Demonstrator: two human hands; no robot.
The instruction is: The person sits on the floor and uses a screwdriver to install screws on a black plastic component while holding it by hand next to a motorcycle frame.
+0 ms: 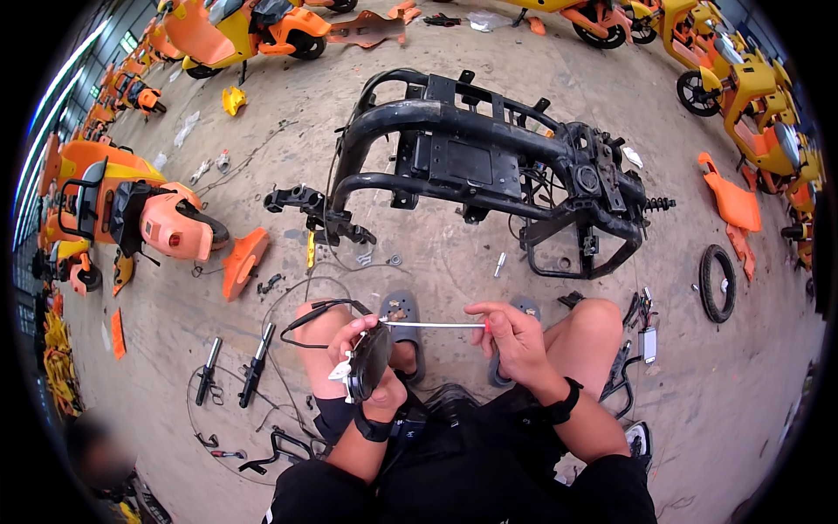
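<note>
My left hand [385,395] is closed around a black rounded unit [371,356], perhaps a display or lamp, tilted over my left knee. A black cable [323,306] runs from it, and a white scrap [340,370] hangs at its side. In my right hand [518,342], thumb and fingers grip the red end of a thin white-shafted tool [436,325], which looks like a long screwdriver. Its far tip reaches the top edge of the unit by my left fingers. Ahead of my feet lies a bare black scooter frame [463,162].
Two fork legs [257,367] and loose cables lie left of my legs. To the right are a silver box [648,345] and a tyre [717,284]. Orange and yellow scooters [131,205] line both sides. Orange panels [731,199] lie about. Someone's blurred head [100,450] shows at lower left.
</note>
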